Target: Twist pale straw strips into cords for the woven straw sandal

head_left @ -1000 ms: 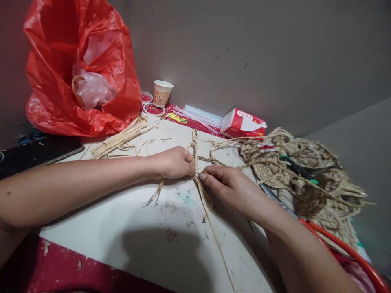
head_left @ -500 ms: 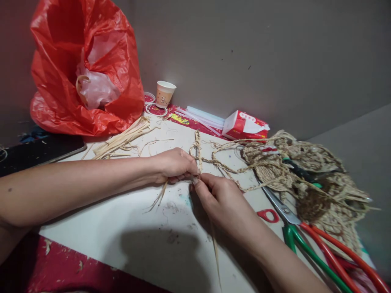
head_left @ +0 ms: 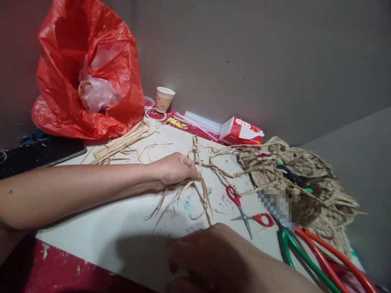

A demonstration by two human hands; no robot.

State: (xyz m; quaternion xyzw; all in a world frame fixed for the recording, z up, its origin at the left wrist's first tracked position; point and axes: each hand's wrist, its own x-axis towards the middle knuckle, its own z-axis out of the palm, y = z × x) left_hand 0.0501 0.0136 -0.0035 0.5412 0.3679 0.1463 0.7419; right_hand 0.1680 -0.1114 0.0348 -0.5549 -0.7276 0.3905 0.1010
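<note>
My left hand is closed in a pinch on a thin straw braid, at its near end on the white board. Loose straw strands fan out below the pinch toward me. My right hand hangs over the near part of the board, close to the camera, dark and blurred. One strand runs down toward its knuckles; whether the fingers hold it cannot be made out. Small red-handled scissors lie spread apart to the right of the strands.
Large shears with red and green handles lie at right beside a heap of braided straw. A straw bundle lies at left. Behind stand a red plastic bag, a paper cup and a red-and-white packet.
My right hand has left the pinch point beside my left hand and come down toward me. The loose strands and the small scissors now show. My left hand stays at the braid.
</note>
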